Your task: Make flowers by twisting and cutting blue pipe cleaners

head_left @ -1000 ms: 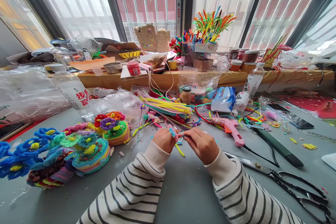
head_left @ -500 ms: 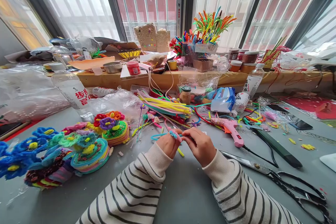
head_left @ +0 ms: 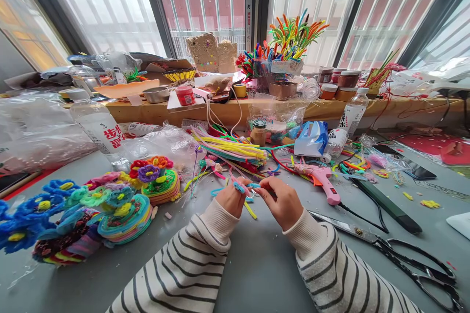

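Observation:
My left hand (head_left: 230,199) is closed on a small pink and blue twist of pipe cleaners at the middle of the table. From it a light blue pipe cleaner (head_left: 253,185) stretches across to my right hand (head_left: 281,200), whose thumb and fingers pinch it. The fingers partly hide how the two colours are wound together. Just beyond my hands lies a bundle of yellow, pink and teal pipe cleaners (head_left: 235,149). A yellow pipe cleaner piece (head_left: 250,210) rests on the table between my hands.
A pink glue gun (head_left: 323,183) and large black-handled scissors (head_left: 404,259) lie to the right. Pipe cleaner flowers (head_left: 44,205) on coiled bases stand at the left. A plastic bottle (head_left: 96,127) and a jar (head_left: 259,133) are farther back, before a cluttered wooden ledge (head_left: 176,113).
My right hand has shifted slightly away from my left, and more of the light blue pipe cleaner shows between them. The pink part has turned in my left fingers.

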Action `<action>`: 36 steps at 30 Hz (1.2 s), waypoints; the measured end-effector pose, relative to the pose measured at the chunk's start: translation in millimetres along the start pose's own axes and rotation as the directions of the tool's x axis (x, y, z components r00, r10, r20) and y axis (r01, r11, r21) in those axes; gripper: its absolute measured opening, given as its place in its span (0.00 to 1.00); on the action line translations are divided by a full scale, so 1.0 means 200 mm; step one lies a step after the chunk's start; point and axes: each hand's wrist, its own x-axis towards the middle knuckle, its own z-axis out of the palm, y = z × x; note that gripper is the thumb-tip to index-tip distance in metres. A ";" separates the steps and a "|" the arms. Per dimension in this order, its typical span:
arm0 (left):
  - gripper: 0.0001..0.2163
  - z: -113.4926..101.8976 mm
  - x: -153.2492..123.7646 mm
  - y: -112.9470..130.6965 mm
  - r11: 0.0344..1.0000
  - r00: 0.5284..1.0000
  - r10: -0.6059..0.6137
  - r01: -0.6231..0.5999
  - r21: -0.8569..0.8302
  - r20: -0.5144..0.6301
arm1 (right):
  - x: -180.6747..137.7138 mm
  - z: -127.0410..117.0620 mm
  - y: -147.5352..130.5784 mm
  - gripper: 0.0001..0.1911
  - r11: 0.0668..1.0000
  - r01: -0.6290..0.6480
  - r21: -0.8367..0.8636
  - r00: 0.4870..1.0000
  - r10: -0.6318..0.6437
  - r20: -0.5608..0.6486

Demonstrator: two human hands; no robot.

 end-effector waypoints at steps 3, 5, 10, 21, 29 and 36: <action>0.11 -0.01 0.00 0.01 0.999 0.999 0.015 -0.013 0.036 -0.039 | 0.00 0.00 0.00 0.07 1.000 0.004 0.001 0.999 -0.004 -0.040; 0.10 -0.01 0.00 0.01 0.999 1.000 -0.004 0.005 0.050 -0.014 | 0.00 0.00 0.00 0.08 1.000 -0.023 -0.004 0.998 0.023 -0.063; 0.10 -0.03 0.01 0.02 0.997 0.999 -0.022 0.025 0.077 -0.035 | -0.01 0.00 0.00 0.09 0.998 0.046 -0.048 0.999 -0.047 -0.015; 0.10 -0.06 0.05 0.02 0.978 0.992 0.122 -0.126 0.168 0.032 | -0.03 0.01 -0.01 0.12 0.951 0.152 -0.269 0.987 -0.160 -0.010; 0.11 0.01 0.00 -0.03 0.978 0.992 0.126 -0.129 0.163 0.028 | -0.02 0.01 0.01 0.11 0.929 0.184 -0.321 0.983 -0.174 0.060; 0.12 -0.02 0.01 -0.01 0.995 0.997 0.051 -0.056 0.079 0.064 | -0.01 0.00 -0.01 0.10 0.924 0.209 -0.321 0.978 -0.201 0.057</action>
